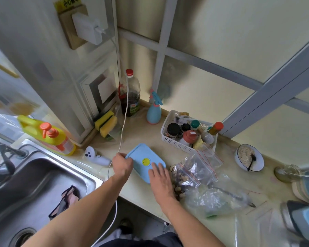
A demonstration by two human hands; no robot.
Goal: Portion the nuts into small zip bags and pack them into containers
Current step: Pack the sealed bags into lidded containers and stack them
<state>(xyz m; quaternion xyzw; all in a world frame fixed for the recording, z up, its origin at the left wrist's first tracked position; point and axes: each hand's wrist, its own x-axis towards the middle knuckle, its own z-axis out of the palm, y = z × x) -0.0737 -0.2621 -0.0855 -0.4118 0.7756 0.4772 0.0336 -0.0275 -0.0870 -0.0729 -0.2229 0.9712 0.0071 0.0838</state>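
The left hand (122, 166) grips the corner of the blue lid (144, 160). The right hand (160, 177) lies flat on the lid, fingers straight. The lid sits on the table (144, 138). Zip bags (202, 165) with nuts (177, 190) lie just beside it, on the right.

Bare desk (143, 134) lies open on the far side of the blue container (146, 160), between the sponges (106, 124) at far left and the white basket (178, 139) of jars at far right; a white cable (123, 122) hangs through this gap and trails past the left hand (122, 166). Left of the container, a white controller (96, 156) and the sink (36, 177) rim narrow the approach. To the right, a heap of clear zip bags (202, 168) with nuts lies just beside the right hand (161, 180) and blocks low passage. Farther right stand a bowl (249, 160) with a spoon and a glass jar (286, 172). The near desk edge beside the forearms is open.
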